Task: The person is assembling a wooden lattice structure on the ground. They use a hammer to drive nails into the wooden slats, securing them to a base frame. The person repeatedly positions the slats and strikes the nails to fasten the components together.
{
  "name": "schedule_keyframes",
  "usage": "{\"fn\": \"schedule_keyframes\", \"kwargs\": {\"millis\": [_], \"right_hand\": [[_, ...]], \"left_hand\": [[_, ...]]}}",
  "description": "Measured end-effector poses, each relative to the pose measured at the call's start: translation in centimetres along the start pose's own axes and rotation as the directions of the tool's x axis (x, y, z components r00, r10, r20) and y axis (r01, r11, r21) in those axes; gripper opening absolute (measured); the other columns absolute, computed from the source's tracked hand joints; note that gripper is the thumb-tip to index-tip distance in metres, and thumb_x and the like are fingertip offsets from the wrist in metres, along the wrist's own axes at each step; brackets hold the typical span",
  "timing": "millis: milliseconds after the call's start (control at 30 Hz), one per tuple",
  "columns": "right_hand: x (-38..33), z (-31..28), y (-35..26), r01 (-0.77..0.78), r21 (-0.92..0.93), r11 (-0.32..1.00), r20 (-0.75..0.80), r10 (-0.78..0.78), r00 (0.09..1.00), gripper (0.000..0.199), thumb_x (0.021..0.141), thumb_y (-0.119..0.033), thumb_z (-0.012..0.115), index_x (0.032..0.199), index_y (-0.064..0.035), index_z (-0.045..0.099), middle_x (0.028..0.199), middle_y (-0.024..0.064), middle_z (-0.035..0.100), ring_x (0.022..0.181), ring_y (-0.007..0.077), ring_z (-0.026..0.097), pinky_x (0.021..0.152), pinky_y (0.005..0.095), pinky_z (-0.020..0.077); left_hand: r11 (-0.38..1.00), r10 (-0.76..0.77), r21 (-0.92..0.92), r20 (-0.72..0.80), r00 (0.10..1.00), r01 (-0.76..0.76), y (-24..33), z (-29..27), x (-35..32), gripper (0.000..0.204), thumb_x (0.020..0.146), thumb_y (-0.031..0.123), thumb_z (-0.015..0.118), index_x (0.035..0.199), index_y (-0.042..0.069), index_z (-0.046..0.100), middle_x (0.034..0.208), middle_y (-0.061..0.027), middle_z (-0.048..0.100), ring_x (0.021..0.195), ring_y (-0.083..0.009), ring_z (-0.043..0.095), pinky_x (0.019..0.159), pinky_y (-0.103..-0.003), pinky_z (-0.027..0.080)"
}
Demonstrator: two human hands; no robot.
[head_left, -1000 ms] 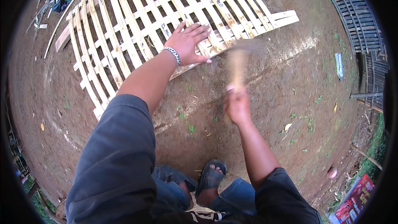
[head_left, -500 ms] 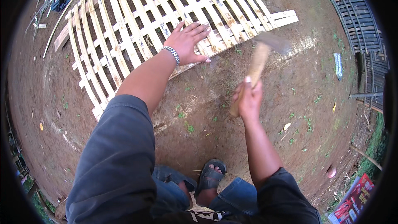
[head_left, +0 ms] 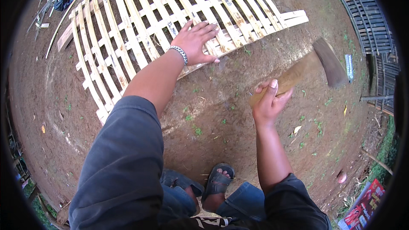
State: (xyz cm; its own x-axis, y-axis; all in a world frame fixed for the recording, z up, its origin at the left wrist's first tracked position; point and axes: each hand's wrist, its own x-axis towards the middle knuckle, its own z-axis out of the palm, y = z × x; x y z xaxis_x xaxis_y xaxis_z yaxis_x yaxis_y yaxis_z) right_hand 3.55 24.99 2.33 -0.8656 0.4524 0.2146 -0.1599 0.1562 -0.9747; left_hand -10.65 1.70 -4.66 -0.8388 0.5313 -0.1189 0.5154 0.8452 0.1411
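The lattice [head_left: 170,30] lies flat on the dirt, ahead and to the left. Its near edge is pressed down by the left hand [head_left: 197,42], fingers spread. A hammer [head_left: 306,68] is gripped by the right hand [head_left: 268,102], closed round the handle, raised well right of the lattice, its handle angled up-right.

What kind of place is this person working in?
Most likely an outdoor yard or work plot. The ground is bare dirt with small weeds, a pale wooden lattice panel lies flat on it, and a dark slatted panel lies nearby. The right hand grips a hammer.
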Motion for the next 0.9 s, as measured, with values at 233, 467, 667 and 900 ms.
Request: {"fn": "schedule_keyframes", "kwargs": {"millis": [233,467,667,900], "right_hand": [[-0.9,-2.6,3.3,0.059,-0.884,0.463,0.341,0.554,0.759,0.041,0.107,-0.027,0.057,0.135,0.0001,0.044,0.089,0.0165,0.069,0.076,0.0273,0.071,0.071,0.0459,0.0577],[-0.2,-1.0,-0.8,-0.093,-0.472,0.877,0.143,0.181,0.973,0.041,0.108,-0.025,0.053,0.136,0.0030,0.043,0.086,0.0171,0.070,0.075,0.0289,0.072,0.066,0.0457,0.0576],[-0.2,-1.2,1.2,0.063,-0.879,0.473,0.380,0.614,0.691,0.044,0.108,-0.028,0.054,0.141,-0.0006,0.043,0.087,0.0240,0.071,0.079,0.0372,0.072,0.069,0.0537,0.0573],[-1.3,-1.3,1.5,-0.147,-0.769,0.622,0.186,0.438,0.880,0.040,0.108,-0.032,0.054,0.133,-0.0018,0.047,0.078,0.0153,0.063,0.075,0.0280,0.068,0.068,0.0476,0.0591]], "left_hand": [[1.000,-0.008,0.008,0.021,1.000,0.008,0.0,0.1,0.0,0.109,0.082,0.090,0.053,0.164,0.022,0.032,0.172,-0.0012,0.029,0.159,-0.0219,0.024,0.132,-0.050,0.013],[1.000,0.003,0.012,-0.008,1.000,-0.003,-0.2,-0.7,-0.3,0.106,0.082,0.084,0.059,0.164,0.021,0.034,0.171,-0.0013,0.031,0.158,-0.0227,0.026,0.132,-0.050,0.015],[1.000,-0.006,0.019,-0.001,1.000,0.006,-0.5,-0.5,-0.3,0.105,0.082,0.084,0.060,0.163,0.021,0.035,0.171,-0.0012,0.032,0.158,-0.0231,0.027,0.132,-0.049,0.015],[0.999,-0.001,0.039,-0.003,1.000,0.001,0.1,-0.4,0.0,0.105,0.083,0.085,0.057,0.164,0.022,0.034,0.171,-0.0002,0.031,0.158,-0.0225,0.025,0.132,-0.049,0.013]]}}
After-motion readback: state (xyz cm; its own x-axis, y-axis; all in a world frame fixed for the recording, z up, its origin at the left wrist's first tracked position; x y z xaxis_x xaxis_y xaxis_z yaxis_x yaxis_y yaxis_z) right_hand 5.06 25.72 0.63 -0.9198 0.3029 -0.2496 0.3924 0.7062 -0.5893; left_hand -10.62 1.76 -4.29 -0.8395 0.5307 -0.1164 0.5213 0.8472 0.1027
